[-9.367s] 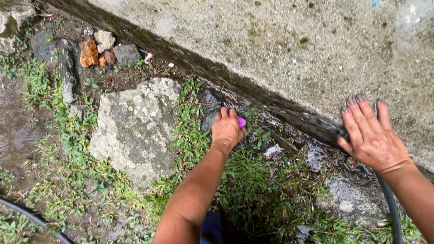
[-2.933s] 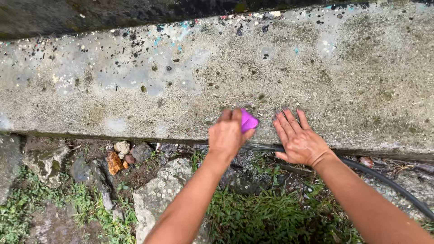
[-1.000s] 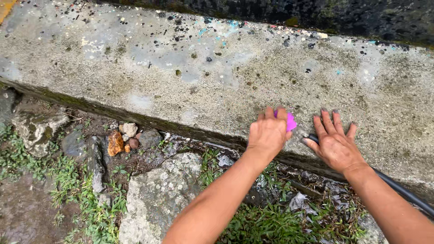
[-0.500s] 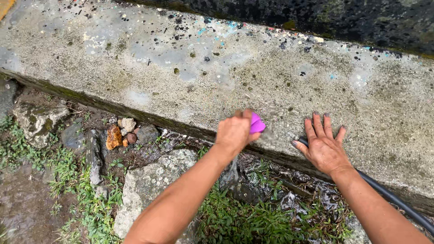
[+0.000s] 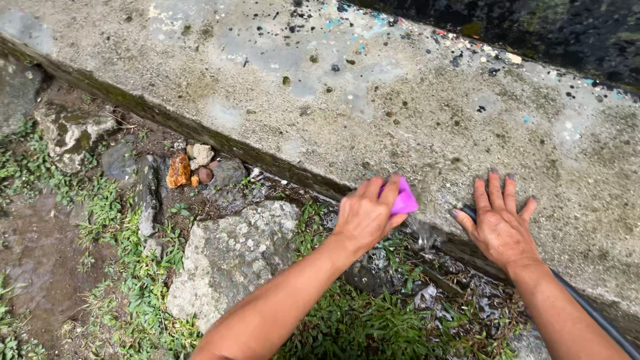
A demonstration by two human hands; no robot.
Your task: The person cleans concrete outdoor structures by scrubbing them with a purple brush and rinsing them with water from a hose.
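The left hand (image 5: 363, 217) is clamped around a purple scrubber (image 5: 403, 198), pressing it against the lower part of the concrete wall (image 5: 373, 100), just above the wall's dark bottom edge. The right hand (image 5: 501, 223) lies flat on the wall just right of the scrubber, fingers spread, with a black hose (image 5: 587, 307) trapped under the palm; water runs down between the 2 hands. By my judgement the scrubbing is partly done: the wall shows paler patches beside the scrubber, while dark specks, green stains and paint flecks remain higher up and further along. Below the wall lie a large grey rock (image 5: 230, 257), an orange stone (image 5: 178, 171) among smaller ones, and wet grass (image 5: 360, 320). Nothing blocks the wall itself.
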